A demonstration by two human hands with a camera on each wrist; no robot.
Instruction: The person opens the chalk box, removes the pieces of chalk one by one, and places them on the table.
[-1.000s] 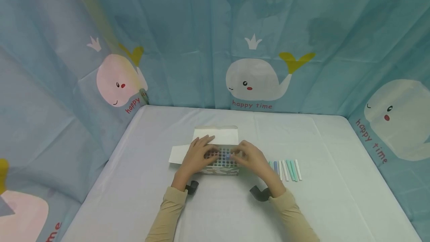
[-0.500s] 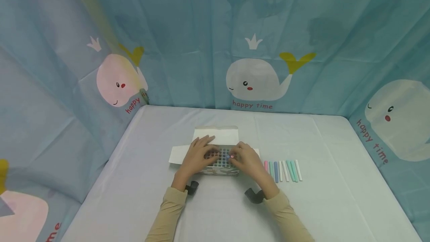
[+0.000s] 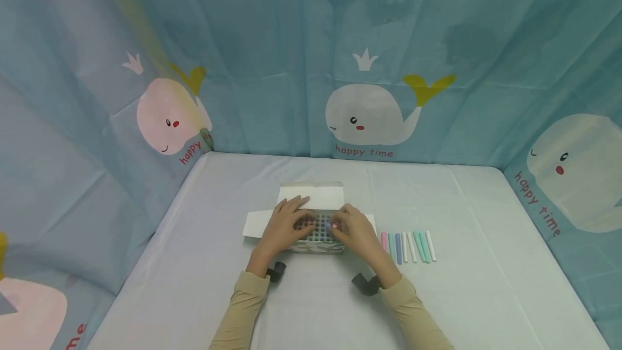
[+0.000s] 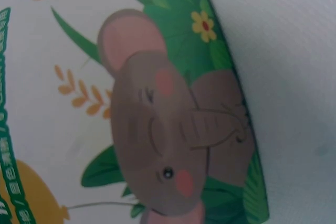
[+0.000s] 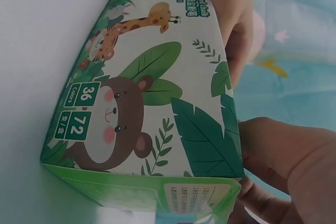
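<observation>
An uncapped chalk box (image 3: 318,248) sits mid-table with its flaps folded out, its inside a grid of several upright chalk ends. My left hand (image 3: 284,226) rests over the box's left side, fingers spread towards the back flap (image 3: 320,195) and thumb above the grid. At the right end, my right hand (image 3: 360,233) pinches a pink chalk (image 3: 334,226) by its top. The left wrist view is filled by the box's printed front (image 4: 157,108), without the hand. In the right wrist view, the right fingers lie partly hidden behind the box.
To the right of the box, several loose chalks (image 3: 405,247) lie side by side in pink, green, blue and white. Black wrist cameras hang under both wrists. A blue whale-print curtain (image 3: 272,69) rises behind the white table (image 3: 194,285).
My right hand has shifted slightly left over the box, uncovering the pink and green chalks in the row. A pink chalk top now shows at its fingertips. The left hand stays put.
</observation>
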